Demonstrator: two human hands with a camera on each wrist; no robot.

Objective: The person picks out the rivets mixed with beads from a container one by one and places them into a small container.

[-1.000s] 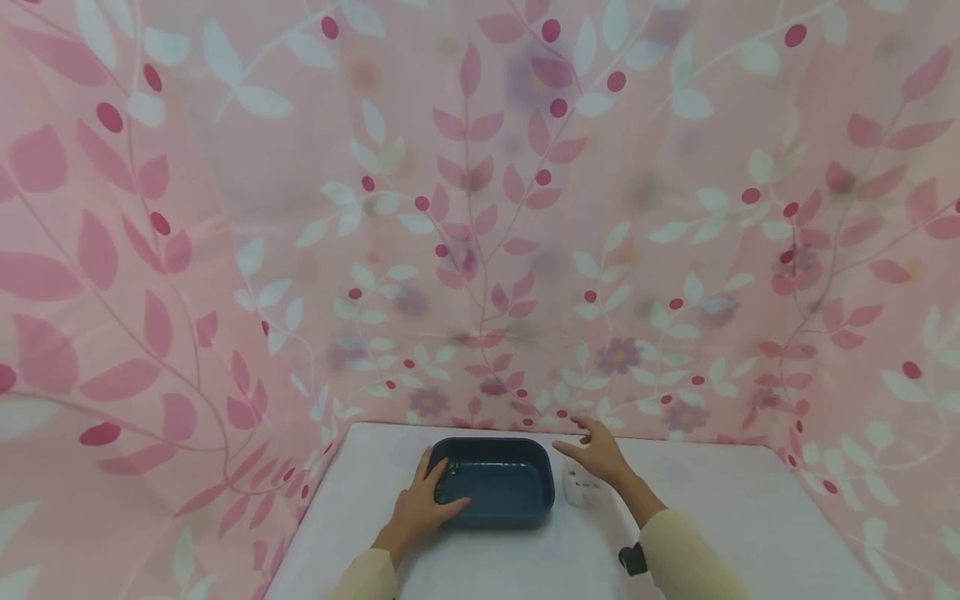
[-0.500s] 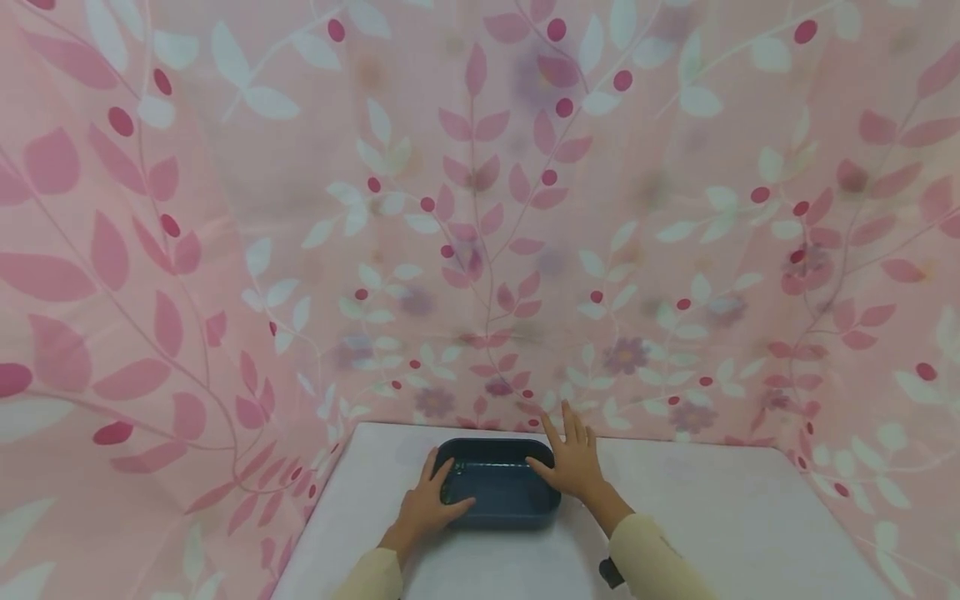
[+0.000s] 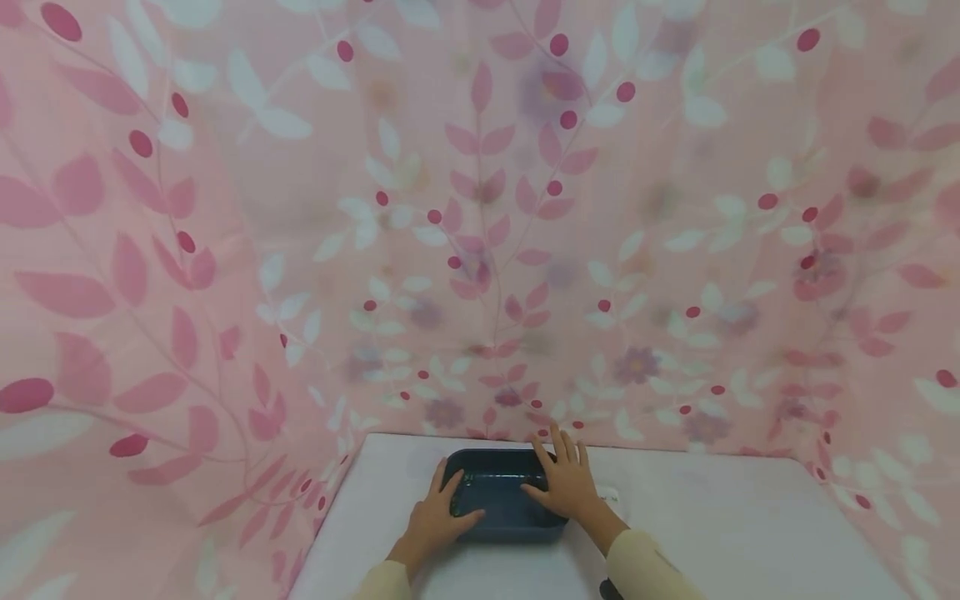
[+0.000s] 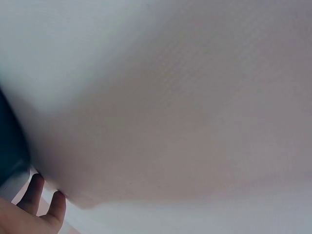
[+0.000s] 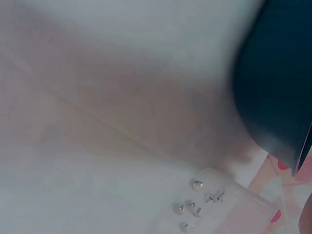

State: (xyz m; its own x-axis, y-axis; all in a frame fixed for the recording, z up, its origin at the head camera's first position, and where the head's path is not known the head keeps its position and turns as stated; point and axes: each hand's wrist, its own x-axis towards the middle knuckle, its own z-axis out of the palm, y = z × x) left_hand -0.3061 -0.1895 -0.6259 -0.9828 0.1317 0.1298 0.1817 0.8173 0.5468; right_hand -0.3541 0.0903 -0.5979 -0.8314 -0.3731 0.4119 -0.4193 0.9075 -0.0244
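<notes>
A deep, dark blue rectangular dish (image 3: 504, 512) with rounded corners stands on the white table in the head view. My left hand (image 3: 433, 521) holds its left end, thumb over the near rim; in the left wrist view two fingertips (image 4: 57, 204) show beyond the dish's side (image 4: 10, 141). Over the right end lies my right hand (image 3: 568, 485), with spread, straight fingers and the thumb reaching inside the rim. In the right wrist view a clear plastic box (image 5: 214, 202) with several small metal studs or tacks sits near the dish's outer wall (image 5: 273, 83).
The white-covered table (image 3: 712, 525) extends to the right of the dish. A pink leaf-patterned curtain (image 3: 480, 250) encloses the back and sides. A dark object (image 3: 609, 588) shows at my right sleeve.
My right hand has come leftward from above the clear box onto the dish's right end. The left hand has stayed at the left end. The head view has shifted slightly.
</notes>
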